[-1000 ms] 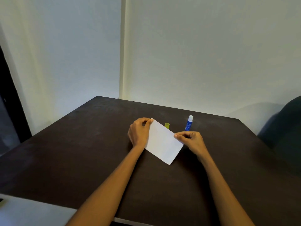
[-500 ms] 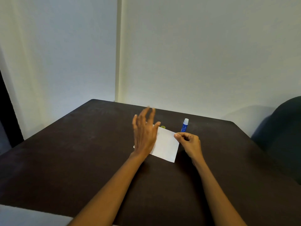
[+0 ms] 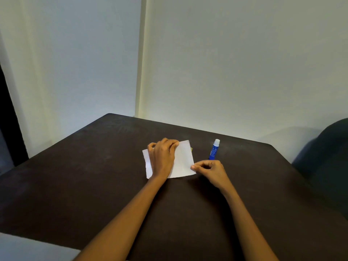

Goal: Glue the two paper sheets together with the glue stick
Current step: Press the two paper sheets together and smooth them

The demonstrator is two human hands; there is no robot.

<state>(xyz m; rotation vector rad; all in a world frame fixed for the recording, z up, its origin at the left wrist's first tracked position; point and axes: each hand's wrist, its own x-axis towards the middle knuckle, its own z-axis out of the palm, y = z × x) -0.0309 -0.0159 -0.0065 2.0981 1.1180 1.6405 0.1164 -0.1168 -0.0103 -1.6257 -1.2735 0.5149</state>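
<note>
White paper [image 3: 183, 161] lies flat on the dark table [image 3: 94, 185]; I cannot tell the two sheets apart. My left hand [image 3: 162, 157] rests palm down on the paper's left half, fingers curled at its far edge. My right hand [image 3: 209, 169] pinches the paper's near right corner between thumb and fingers. A blue glue stick [image 3: 214, 149] stands upright, uncapped, just beyond my right hand. Its yellow cap [image 3: 191, 148] peeks out behind the paper's far right edge.
A dark chair back [image 3: 327, 157] stands off the table's right side. Pale walls close in behind the table's far edge. A white surface [image 3: 28, 247] shows at the near left corner.
My left hand let go of the paper's far corner, lifted with fingers spread, then came down flat on the paper. The paper turned and now lies flat. My right hand kept its corner.
</note>
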